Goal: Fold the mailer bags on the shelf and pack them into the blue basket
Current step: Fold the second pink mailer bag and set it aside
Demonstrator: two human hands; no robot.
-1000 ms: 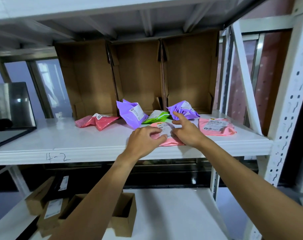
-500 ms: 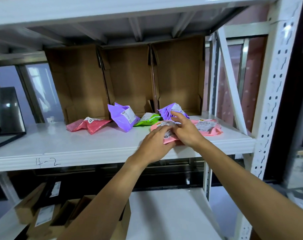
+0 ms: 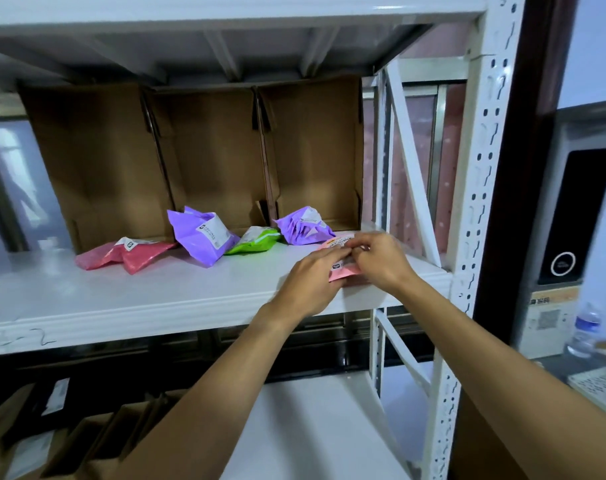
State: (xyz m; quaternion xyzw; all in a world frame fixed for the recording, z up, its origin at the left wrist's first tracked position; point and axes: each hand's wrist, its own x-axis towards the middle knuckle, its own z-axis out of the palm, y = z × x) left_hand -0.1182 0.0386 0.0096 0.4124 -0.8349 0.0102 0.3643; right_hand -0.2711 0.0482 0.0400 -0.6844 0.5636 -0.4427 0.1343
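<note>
Presently, both hands work one pale pink plastic mailer bag (image 3: 343, 271) at the front right of the white metal shelf board (image 3: 138, 299), close to its near lip. The left hand (image 3: 310, 282) comes in from 7 o'clock, knuckles up, its fingers curled over the bag's left side and pinching it. The right hand (image 3: 381, 261) comes in from 5 o'clock, its fingertips (image 3: 358, 244) bent inward and nipping the bag's far edge beside the white label. Neither hand is spread flat; each has hold of this one bag and nothing else. The bag thus lies directly between the two sets of fingers. Its visible strip runs roughly from 6 to 12 o'clock, though the hands cover most of its outline and no fold line can be made out. Both hands are about equally near it, almost touching each other above it. By this reading, the fold is in hand and not yet pressed flat. Four further bags wait at 9 to 11 o'clock of the hands: a crumpled lilac plastic mailer (image 3: 305, 225), a green plastic mailer (image 3: 254, 241), a large purple plastic mailer (image 3: 199, 237) and a red-pink plastic mailer (image 3: 128, 255), all before three open brown cardboard boxes (image 3: 208, 157). The blue basket is not in view, so the direction of the carry cannot be told.
</note>
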